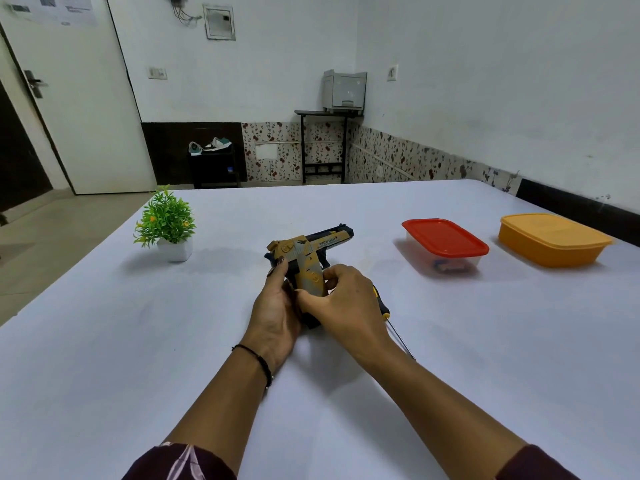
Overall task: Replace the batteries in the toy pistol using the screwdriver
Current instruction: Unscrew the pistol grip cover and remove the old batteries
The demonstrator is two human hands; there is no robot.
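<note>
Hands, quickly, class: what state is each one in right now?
Left hand: holds the toy pistol by its grip.
Right hand: fingers curled round the same grip.

Left hand and right hand, close together, curled.

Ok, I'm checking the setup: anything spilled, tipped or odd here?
Nothing stands out. The plant stands upright, the red-lidded box and orange box are closed, and the screwdriver lies flat beside the right hand.

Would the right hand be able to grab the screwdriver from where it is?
Probably yes: the screwdriver lies on the table just beside the right hand, nothing between, though that hand holds the toy pistol now.
</note>
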